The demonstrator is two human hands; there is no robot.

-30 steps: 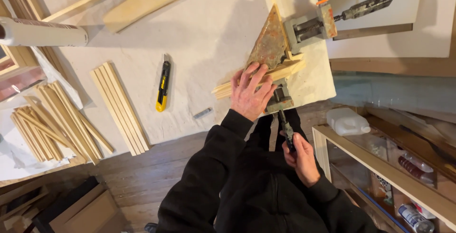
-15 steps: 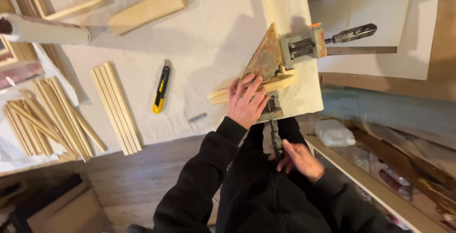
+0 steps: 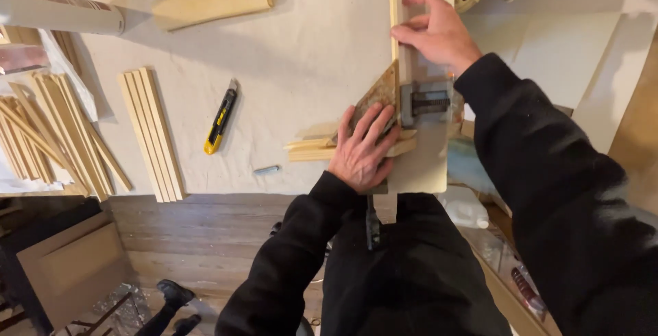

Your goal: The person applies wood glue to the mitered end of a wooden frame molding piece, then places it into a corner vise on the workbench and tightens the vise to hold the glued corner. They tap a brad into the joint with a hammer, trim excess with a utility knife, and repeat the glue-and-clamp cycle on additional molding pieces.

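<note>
My left hand (image 3: 363, 147) presses flat on a wooden strip (image 3: 308, 151) and on the lower edge of a brown triangular corner clamp (image 3: 378, 92) at the table's front edge. My right hand (image 3: 435, 31) has reached forward and rests with curled fingers on the upright wooden strip (image 3: 395, 14) that runs away from the clamp. The clamp's grey metal jaw (image 3: 425, 103) sits between both hands. A dark clamp handle (image 3: 372, 226) hangs below the table edge, with no hand on it.
A yellow utility knife (image 3: 221, 118) lies left of the clamp. A row of wooden strips (image 3: 151, 134) and a loose pile of strips (image 3: 48, 137) lie at the left. A wood block (image 3: 212, 1) and a cardboard tube (image 3: 62, 12) lie at the back.
My right hand has left the handle below the table edge and moved up onto the upright strip. The camera has moved closer. My left hand stays on the strip and clamp.
</note>
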